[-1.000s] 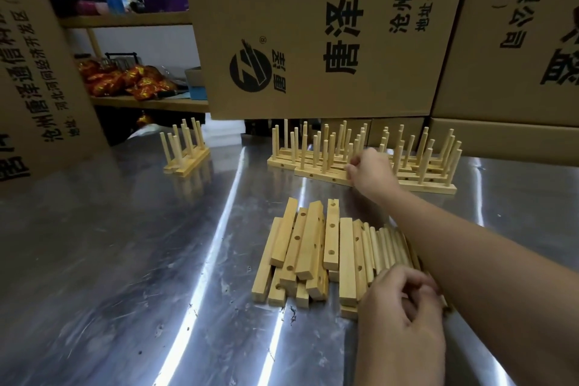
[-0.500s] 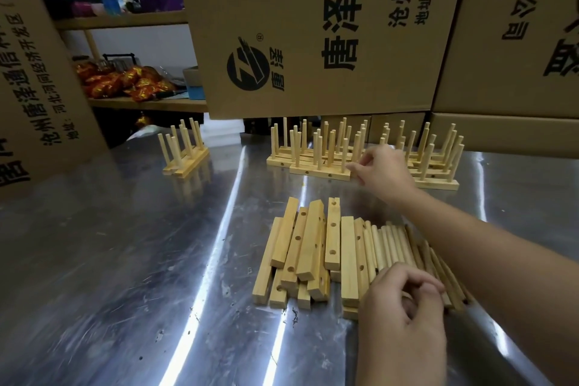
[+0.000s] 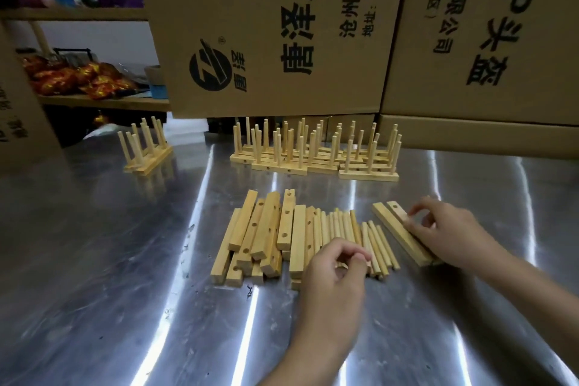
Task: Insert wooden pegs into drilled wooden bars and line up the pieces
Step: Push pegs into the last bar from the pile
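Right hand (image 3: 445, 230): fingers curled on 2 drilled bars (image 3: 396, 233), right of loose pegs (image 3: 371, 240).
Left hand (image 3: 333, 269): curled above pegs; hold unclear.
Handling: likely light, rigid, smooth; best gripped by long edges.

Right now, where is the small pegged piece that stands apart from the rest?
In the head view the small pegged piece stands far left on the table, well left of the main row of pegged bars.

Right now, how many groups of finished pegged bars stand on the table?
2. A small group stands at the far left; a large group at the far centre, below the cardboard boxes. Bars within it may hide others.
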